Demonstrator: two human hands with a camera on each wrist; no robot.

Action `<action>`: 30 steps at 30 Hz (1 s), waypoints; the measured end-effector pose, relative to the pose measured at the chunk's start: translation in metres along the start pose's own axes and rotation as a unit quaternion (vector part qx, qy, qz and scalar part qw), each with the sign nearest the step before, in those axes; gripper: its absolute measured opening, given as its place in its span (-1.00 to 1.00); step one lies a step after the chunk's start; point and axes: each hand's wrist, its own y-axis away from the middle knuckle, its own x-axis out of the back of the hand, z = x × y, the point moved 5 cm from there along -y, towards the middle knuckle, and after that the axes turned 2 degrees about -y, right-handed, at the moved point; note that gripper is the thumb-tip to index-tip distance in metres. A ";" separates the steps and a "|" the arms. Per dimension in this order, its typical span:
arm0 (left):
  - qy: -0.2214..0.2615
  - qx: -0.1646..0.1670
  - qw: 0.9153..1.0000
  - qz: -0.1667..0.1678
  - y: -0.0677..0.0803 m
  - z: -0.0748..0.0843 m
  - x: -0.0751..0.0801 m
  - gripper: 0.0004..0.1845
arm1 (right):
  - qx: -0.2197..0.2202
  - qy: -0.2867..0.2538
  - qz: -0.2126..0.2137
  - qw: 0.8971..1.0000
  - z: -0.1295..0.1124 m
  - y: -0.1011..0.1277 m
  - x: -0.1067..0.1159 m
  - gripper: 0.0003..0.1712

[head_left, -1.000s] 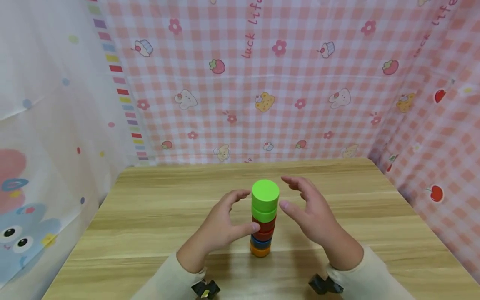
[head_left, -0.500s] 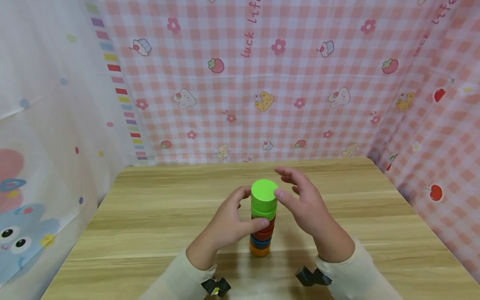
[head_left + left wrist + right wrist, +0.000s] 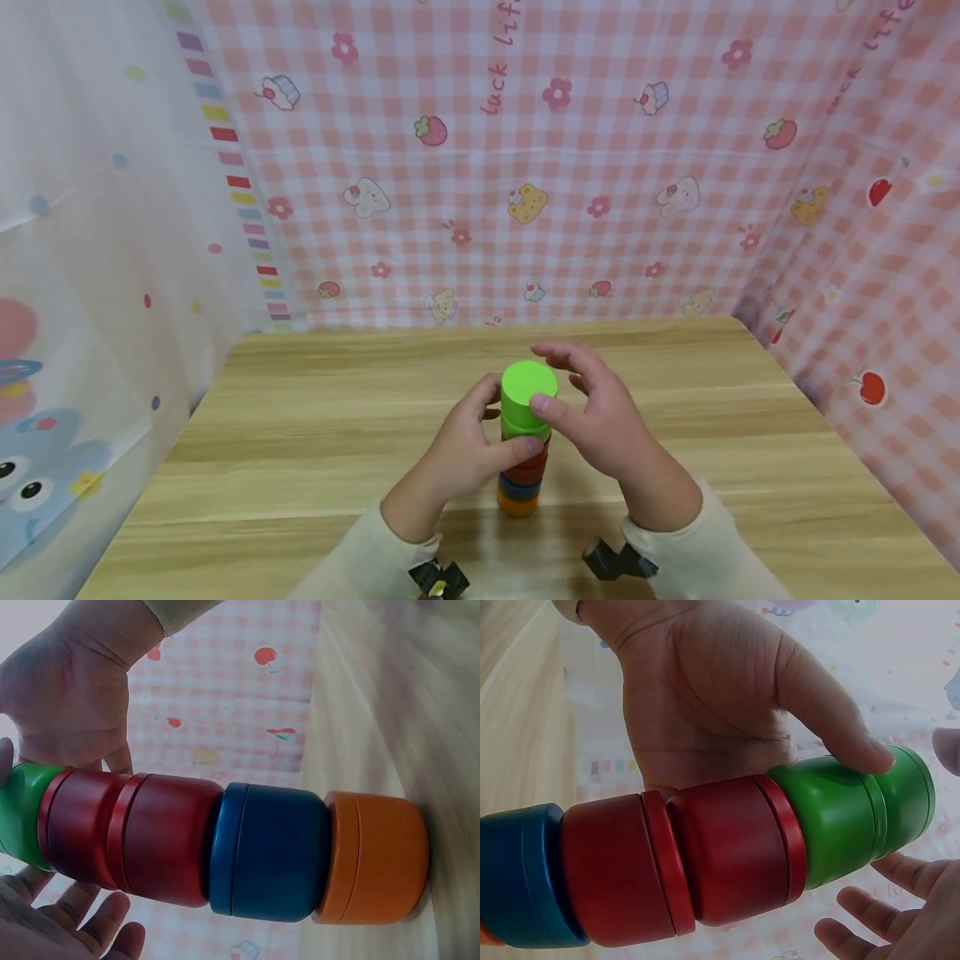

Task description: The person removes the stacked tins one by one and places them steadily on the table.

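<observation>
A tower of small rounded canisters stands on the table. Orange [image 3: 390, 859] is at the bottom, then blue [image 3: 281, 851], lower red [image 3: 615, 870], upper red [image 3: 731, 847], lower green canister [image 3: 821, 817] and upper green canister [image 3: 525, 383]. My left hand [image 3: 461, 446] holds the tower near its upper part, thumb across the front at the lower green one and fingers curled behind. My right hand [image 3: 600, 425] is beside the top, its thumb overlapping the upper green canister in the head view and its fingers extended behind it. The fingers' far ends are partly hidden.
The wooden table [image 3: 315, 417] ends at a pink checked cloth [image 3: 465, 167] behind. A white cloth [image 3: 90, 250] hangs at the left and a checked one [image 3: 885, 275] at the right. Black devices [image 3: 618, 560] sit at both wrists.
My left hand has moved right and closed around the tower, its thumb now across the front. My right hand has moved left, bringing its thumb over the upper green canister. The tower stays upright.
</observation>
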 end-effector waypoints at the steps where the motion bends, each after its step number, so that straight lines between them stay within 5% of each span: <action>1: 0.000 -0.002 1.000 0.000 0.000 0.000 0.000 -0.32 | 0.001 0.002 -0.002 1.000 0.000 0.000 0.000 -0.43; 17: 0.010 -0.004 1.000 0.004 0.001 -0.004 -0.003 -0.39 | 0.011 -0.046 -0.037 0.998 0.005 -0.001 -0.006 -0.42; 30: 0.012 0.013 1.000 0.014 0.002 -0.008 -0.003 -0.47 | 0.018 -0.095 0.017 0.995 0.009 -0.004 0.008 -0.51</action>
